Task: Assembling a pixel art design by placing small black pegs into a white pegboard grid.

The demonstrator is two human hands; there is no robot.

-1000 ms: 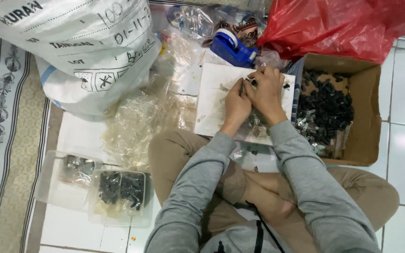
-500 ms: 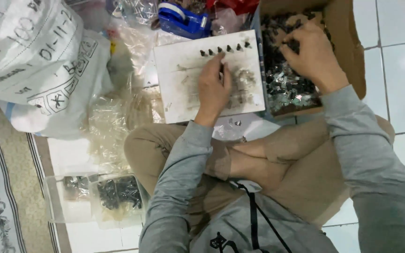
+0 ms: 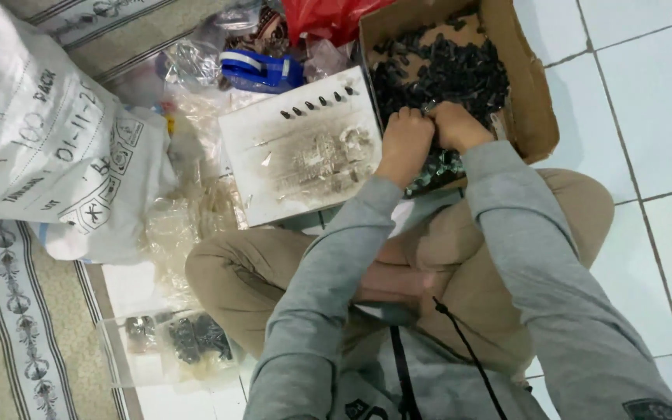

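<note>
White floor tiles run down the right side of the head view, a patterned mat lies along the left, and the person sits cross-legged between them.

Big change from half a second ago: the left hand has come off the white board, where it was resting, and has joined the right hand at the near edge of the cardboard box. Both hands now sit knuckle to knuckle, curled down into the heap of small black parts. Fingertips are buried, so I cannot tell whether either one actually pinches a part or just rakes through them. My read: both hands are gathering from the pile now, where a moment ago only the right one was in the box.

Now the count. One box, and its black parts are far too many to number. One white board, scuffed grey in the middle, with a row of six small dark pieces standing along its far edge, untouched. One blue tape dispenser just beyond it. One red plastic bag at the far edge. One big white woven sack to the left. One clear bag of dark parts near the person's knee, plus loose clear bags I cannot count.
</note>
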